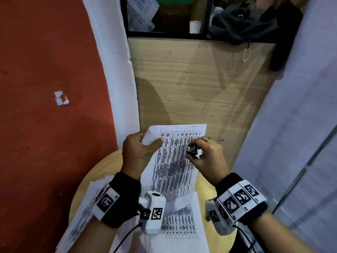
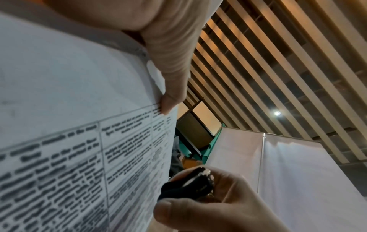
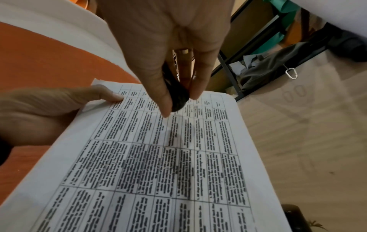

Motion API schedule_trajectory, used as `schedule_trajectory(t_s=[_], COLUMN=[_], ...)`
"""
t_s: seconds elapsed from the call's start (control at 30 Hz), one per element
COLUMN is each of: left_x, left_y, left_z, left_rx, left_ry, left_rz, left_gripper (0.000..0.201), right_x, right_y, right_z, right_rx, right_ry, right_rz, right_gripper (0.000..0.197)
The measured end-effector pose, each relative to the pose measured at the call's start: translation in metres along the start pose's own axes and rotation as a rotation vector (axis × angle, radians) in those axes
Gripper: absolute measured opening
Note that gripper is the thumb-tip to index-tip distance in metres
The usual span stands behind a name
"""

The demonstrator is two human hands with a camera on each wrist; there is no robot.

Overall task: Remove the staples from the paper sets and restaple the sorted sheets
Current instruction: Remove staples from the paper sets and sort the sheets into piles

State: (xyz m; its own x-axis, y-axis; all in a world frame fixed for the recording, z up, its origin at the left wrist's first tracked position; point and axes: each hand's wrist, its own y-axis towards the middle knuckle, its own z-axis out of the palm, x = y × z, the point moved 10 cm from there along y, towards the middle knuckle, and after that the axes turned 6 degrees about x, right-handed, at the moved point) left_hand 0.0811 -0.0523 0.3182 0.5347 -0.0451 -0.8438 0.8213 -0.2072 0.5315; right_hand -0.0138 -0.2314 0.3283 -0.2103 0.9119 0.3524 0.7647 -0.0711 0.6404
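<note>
A stapled paper set (image 1: 175,161) printed with a table is held up above the round table. My left hand (image 1: 140,148) grips its top left corner, thumb on the printed face and the corner curled back over the fingers (image 2: 170,87). My right hand (image 1: 206,154) pinches a small black staple remover (image 1: 193,150) between thumb and fingers, hovering over the upper part of the sheet (image 3: 178,141). The black staple remover (image 3: 177,95) shows just above the table's header rows, and again as a black staple remover (image 2: 190,183) beside the paper's right edge. No staple is visible.
More printed sheets (image 1: 180,225) lie on the round yellow table (image 1: 200,181) below my wrists, with another pile (image 1: 82,216) at the left. An orange wall (image 1: 45,88) stands left, a wooden panel (image 1: 200,88) ahead, white partitions (image 1: 291,125) right. A shelf holds a paper cup (image 1: 195,27) and dark clothing (image 1: 244,24).
</note>
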Motion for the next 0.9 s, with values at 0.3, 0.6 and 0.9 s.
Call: schedule_trajectory(t_s=[0.3, 0.6, 0.9], left_x=[-0.006, -0.025, -0.082], left_y=[0.005, 0.016, 0.014], left_z=[0.01, -0.032, 0.039], left_rx=[0.134, -0.018, 0.345], left_ry=[-0.021, 0.238, 1.087], left_rz=[-0.001, 0.093, 0.242], left_gripper=[0.011, 0.036, 0.036], right_x=[0.013, 0.018, 0.042], right_y=[0.02, 0.038, 0.037], right_z=[-0.006, -0.01, -0.014], right_rx=[0.133, 0.287, 0.303], right_ry=[0.208, 0.147, 0.167], right_rz=[-0.026, 0.023, -0.005], right_gripper=[0.045, 0.044, 0.05])
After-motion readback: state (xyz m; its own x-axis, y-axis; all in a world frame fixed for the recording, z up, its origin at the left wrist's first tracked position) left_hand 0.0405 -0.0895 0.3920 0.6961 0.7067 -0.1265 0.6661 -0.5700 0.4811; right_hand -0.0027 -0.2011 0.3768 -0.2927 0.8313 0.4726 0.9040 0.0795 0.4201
